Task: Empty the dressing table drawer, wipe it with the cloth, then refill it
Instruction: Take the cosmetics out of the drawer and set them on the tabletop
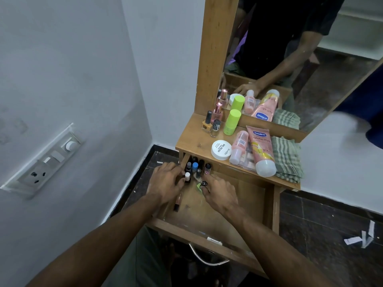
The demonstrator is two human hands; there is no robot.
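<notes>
drawer [217,216] of the wooden dressing table [194,139] stands pulled out, with small nail polish bottles [198,164] clustered upright in its far left corner. the left hand [165,184] curls its fingers round a white-capped bottle [187,176] at the drawer's left wall, while the right hand [219,192] pinches a black-capped green bottle [202,184] just beside the cluster. on the tabletop above lie a checked cloth [287,158], a pink lotion tube [262,150], a white jar [221,150], a lime green stick [231,122] and more bottles before the mirror [290,48].
</notes>
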